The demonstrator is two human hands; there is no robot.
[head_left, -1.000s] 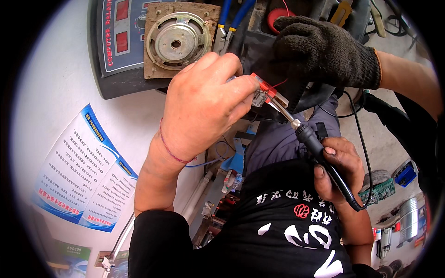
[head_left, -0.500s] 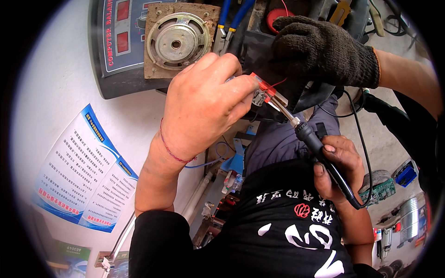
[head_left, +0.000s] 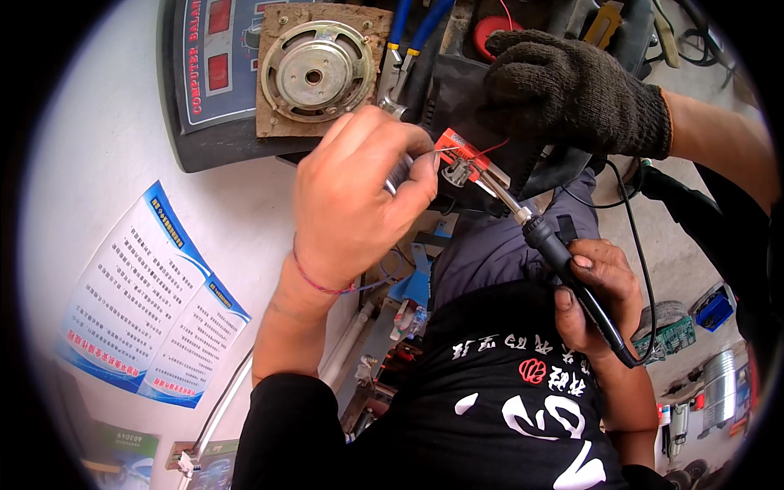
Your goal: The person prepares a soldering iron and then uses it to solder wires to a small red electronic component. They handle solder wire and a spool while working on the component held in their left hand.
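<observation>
The fingers of the left hand point(head_left: 347, 192), left of centre in the frame, pinch a thin silvery wire point(head_left: 442, 150) whose free end points right, toward the red piece point(head_left: 454, 140) just beside them at upper centre. The fingers of the right hand point(head_left: 606, 286), farther off at right of centre, grip the soldering iron point(head_left: 549, 243), its long axis running diagonally up and left to the red piece. Beyond, at upper right, lies a co-worker's gloved hand point(head_left: 572, 98); its grip cannot be told.

Black-handled soldering iron point(head_left: 557, 256), slanted
</observation>
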